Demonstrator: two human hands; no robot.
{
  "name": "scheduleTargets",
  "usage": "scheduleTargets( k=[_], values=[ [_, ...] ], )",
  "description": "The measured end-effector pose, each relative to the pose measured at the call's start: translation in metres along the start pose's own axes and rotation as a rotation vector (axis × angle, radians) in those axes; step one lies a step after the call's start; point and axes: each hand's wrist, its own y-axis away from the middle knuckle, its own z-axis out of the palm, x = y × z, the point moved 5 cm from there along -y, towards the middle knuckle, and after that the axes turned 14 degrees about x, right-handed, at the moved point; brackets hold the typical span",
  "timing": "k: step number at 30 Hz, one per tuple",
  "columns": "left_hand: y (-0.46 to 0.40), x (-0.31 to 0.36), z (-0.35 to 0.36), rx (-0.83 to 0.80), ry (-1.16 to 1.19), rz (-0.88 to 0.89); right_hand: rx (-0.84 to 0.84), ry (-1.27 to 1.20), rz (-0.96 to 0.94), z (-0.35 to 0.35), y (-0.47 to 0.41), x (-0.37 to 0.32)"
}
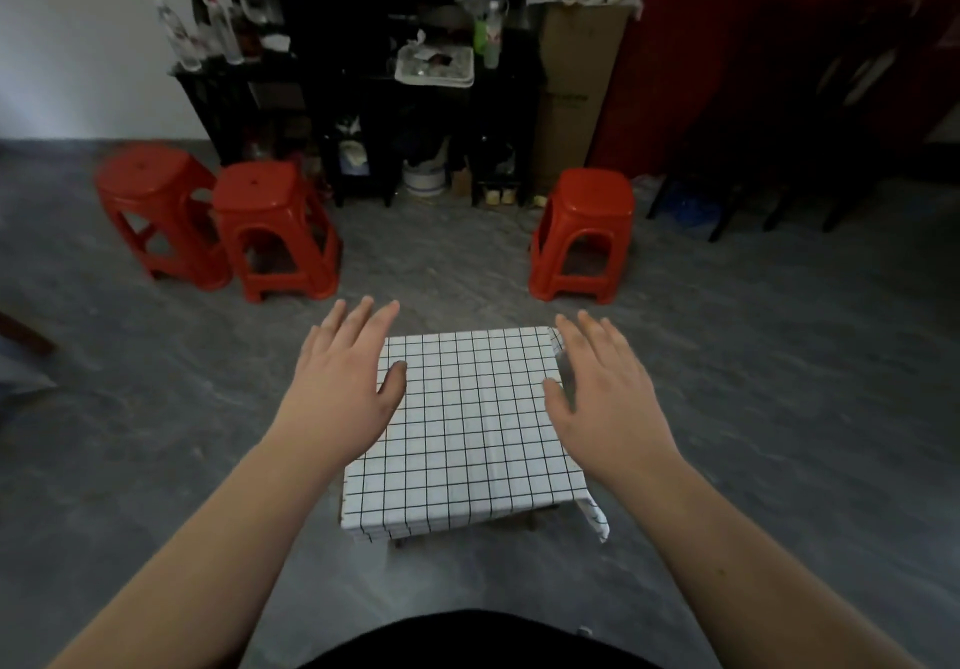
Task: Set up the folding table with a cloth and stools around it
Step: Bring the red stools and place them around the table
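White grid-print cloth (pixel 467 424) already drapes the small folding surface, soft, light and slippery, best pinched at its hanging corners; left hand (pixel 343 388) and right hand (pixel 608 393) hover flat-fingered, holding nothing; three rigid red plastic stools (pixel 584 232) wait well apart, probably light, liftable by seat rims.

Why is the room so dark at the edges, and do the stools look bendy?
In the head view, the corners fade to dark while the checked cloth is lit brightest; the wide lens makes the red stools lean outward; the shelf clutter at the back looks soft and murky.
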Motion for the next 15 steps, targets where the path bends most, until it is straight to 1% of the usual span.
scheduleTargets(
  k=[3, 7, 11, 15],
  values=[
    [-0.018, 0.014, 0.004, -0.006, -0.006, 0.031, 0.028, 0.002, 0.053, -0.009, -0.007, 0.012],
    [-0.036, 0.056, 0.019, -0.033, -0.037, 0.070, 0.057, 0.020, 0.075, -0.028, -0.012, 0.040],
    [-0.043, 0.125, 0.051, -0.071, -0.044, 0.148, 0.101, 0.040, 0.087, -0.053, -0.015, 0.091],
    [-0.053, 0.216, 0.091, -0.052, -0.020, 0.245, 0.142, 0.047, 0.118, -0.091, -0.013, 0.170]
  ],
)
